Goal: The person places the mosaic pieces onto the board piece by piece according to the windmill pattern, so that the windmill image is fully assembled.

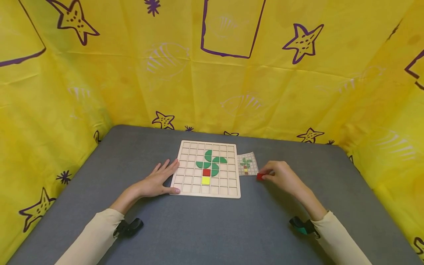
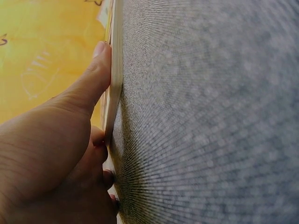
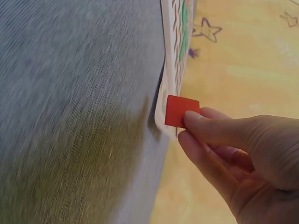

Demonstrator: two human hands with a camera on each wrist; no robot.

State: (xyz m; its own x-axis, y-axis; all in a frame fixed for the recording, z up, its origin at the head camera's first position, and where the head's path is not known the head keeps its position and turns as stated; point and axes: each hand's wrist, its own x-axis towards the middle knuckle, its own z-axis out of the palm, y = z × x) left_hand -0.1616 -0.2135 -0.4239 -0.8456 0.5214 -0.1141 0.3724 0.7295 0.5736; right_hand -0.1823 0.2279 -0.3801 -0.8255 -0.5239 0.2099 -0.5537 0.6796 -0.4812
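A square wooden grid board (image 1: 192,187) lies on the table. Set in its cells are several green leaf-shaped tiles (image 1: 214,169), one red square tile (image 1: 207,172) and, just below that, a yellow square tile (image 1: 205,180). My left hand (image 1: 155,182) rests at the board's left edge with fingers spread; in the left wrist view the thumb lies along the board's edge (image 2: 116,70). To the right of the board, my right hand (image 1: 281,176) pinches another red square tile (image 3: 180,111) between thumb and fingers, near the corner of a small pattern card (image 1: 253,162).
The pattern card sits against the board's right side and shows a printed grid with green, yellow and red shapes. Grey cloth covers the table (image 1: 212,224). A yellow curtain (image 1: 198,84) with starfish drawings surrounds it. Dark straps (image 1: 129,227) are on both wrists.
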